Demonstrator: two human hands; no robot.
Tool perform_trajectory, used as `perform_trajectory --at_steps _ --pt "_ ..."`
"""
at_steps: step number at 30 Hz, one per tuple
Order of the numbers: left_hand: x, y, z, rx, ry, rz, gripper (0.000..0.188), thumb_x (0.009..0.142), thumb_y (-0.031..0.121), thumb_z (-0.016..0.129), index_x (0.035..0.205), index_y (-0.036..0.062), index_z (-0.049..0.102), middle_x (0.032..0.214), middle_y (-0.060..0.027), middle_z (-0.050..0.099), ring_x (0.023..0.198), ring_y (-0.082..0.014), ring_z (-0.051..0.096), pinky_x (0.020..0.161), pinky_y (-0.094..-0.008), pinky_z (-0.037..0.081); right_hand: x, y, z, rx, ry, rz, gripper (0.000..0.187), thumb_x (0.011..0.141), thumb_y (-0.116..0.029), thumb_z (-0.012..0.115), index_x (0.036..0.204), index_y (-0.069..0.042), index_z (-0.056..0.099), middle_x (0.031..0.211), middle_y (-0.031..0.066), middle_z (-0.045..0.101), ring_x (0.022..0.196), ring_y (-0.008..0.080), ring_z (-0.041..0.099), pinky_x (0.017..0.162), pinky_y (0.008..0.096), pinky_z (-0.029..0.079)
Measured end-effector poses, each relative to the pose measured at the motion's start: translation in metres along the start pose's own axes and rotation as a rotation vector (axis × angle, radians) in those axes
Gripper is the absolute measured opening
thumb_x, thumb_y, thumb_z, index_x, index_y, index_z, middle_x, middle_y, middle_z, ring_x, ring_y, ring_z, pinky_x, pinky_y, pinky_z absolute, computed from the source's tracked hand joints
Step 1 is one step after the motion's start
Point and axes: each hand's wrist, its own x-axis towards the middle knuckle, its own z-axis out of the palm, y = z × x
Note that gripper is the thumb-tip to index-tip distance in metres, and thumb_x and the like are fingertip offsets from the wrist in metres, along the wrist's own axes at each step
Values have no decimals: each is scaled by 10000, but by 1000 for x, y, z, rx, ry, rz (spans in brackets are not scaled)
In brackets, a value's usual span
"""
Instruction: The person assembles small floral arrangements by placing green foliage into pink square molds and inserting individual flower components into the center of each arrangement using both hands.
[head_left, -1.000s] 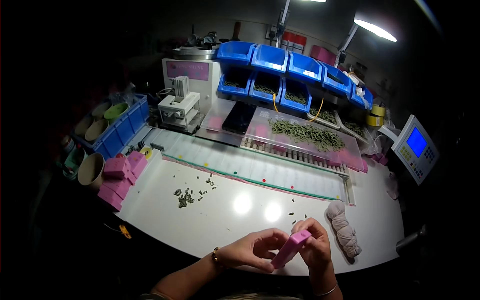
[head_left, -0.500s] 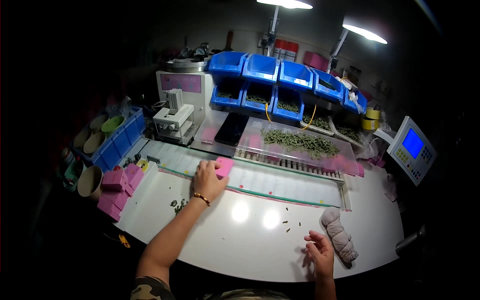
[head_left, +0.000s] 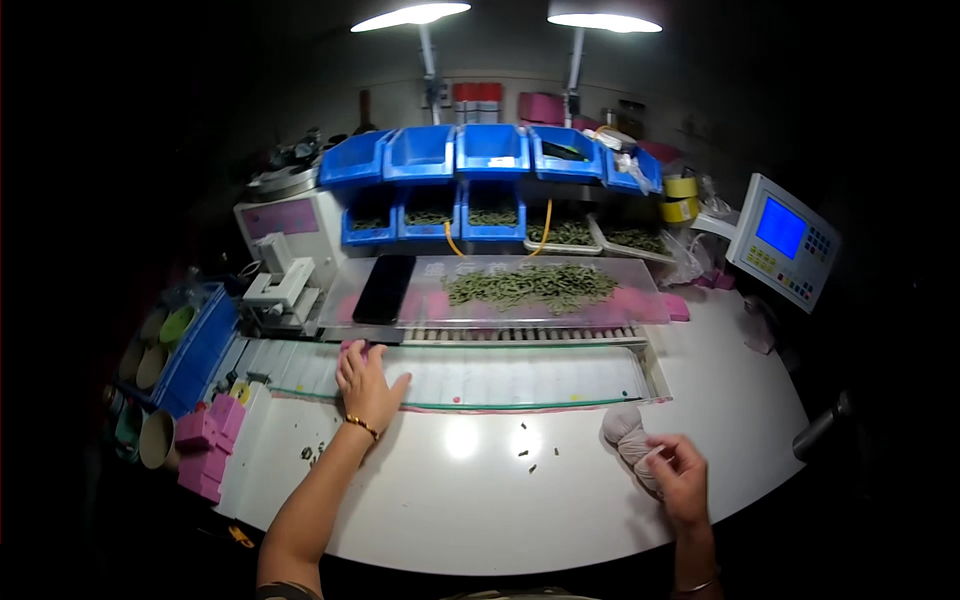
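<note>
Over the long glass-topped strip (head_left: 500, 375), my left hand (head_left: 368, 388) bends its fingers over a pink block (head_left: 353, 349). Most of the block is hidden under the hand, and the thumb stands out to the right. My right hand (head_left: 680, 475) is at the front right, thumb and forefinger pinched together just in front of a twisted beige cloth bundle (head_left: 625, 430). Whether a small pale thing or a bit of cloth lies between those fingertips, I cannot make out. Small red and yellow dots mark the strip.
Behind the strip, a clear tray (head_left: 430, 313) bears a pile of green pellets (head_left: 530, 288) and a black phone (head_left: 385, 290). Blue bins (head_left: 492, 150) rise behind. Pink blocks (head_left: 208, 440) and a blue crate (head_left: 195, 345) stand left, a control panel (head_left: 785, 240) right.
The view has turned to the right. My left hand has shifted right, over the pink block that stood beside it. My right hand has risen to the cloth bundle and its fingers have closed.
</note>
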Motion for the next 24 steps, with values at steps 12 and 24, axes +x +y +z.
perform_trajectory --at_steps 12,24 --pt "-9 164 46 -288 -308 519 570 887 384 663 1328 69 486 1389 -233 409 1327 -393 361 1099 -509 288 141 145 -139 -1009 203 125 681 880 -326 674 1456 -108 383 1519 182 273 1378 351 327 1107 445 312" --pt "64 330 151 -244 -345 576 647 898 409 588 1430 103 382 1435 -231 424 1265 -414 462 1034 -498 386 240 141 -83 -1042 182 -104 737 906 -446 620 1495 -119 320 1538 180 235 1404 399 261 1158 484 238"
